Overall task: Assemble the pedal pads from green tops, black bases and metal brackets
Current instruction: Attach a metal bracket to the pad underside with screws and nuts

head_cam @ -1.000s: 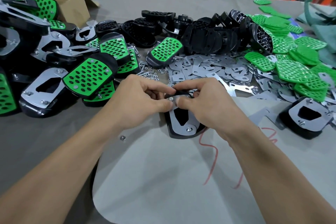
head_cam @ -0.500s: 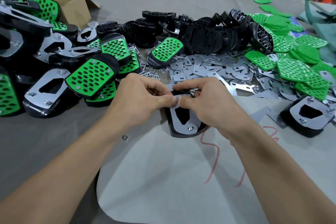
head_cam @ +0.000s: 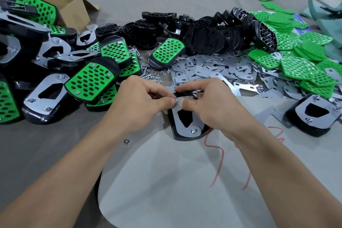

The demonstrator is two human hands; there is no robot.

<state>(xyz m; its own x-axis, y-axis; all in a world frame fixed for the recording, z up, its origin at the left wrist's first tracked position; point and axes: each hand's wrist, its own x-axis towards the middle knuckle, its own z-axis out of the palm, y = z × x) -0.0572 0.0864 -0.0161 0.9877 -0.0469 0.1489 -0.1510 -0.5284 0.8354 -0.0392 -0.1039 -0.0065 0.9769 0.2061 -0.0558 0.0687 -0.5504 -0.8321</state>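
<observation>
Threading a fastener looks like the current step. Left hand (head_cam: 142, 103) grip is pinched, thumb and forefinger, on a small nut (head_cam: 174, 100) at the far end of the metal bracket (head_cam: 174, 116). Right hand (head_cam: 209, 105) grip is curled round that same end of the pedal pad (head_cam: 185, 119), thumb beside the nut, apparently steadying it.

Pad sits centre frame on the table (head_cam: 55, 144), bracket side up, black base (head_cam: 185, 138) underneath. Can't tell if a green top is fitted on the hidden face. Near-end fastener (head_cam: 193, 131) is on.

Handling, my read:
- Nut: tiny, smooth, light. Easy to drop or cross-thread, so fingertip pinch only.
- Bracket: thin stamped sheet, stiff, edges probably sharp. Press on the flat face.
- Base: rigid moulded plastic, light. Likely to skate on the table unless pinned. Best hold is clamping bracket to base right next to the stud.

Spare nut (head_cam: 126, 141) lies lower left of the pad. Stock: loose brackets (head_cam: 212, 70) above the hands, green tops (head_cam: 296, 66) upper right, spare bases (head_cam: 203, 33) upper centre.
</observation>
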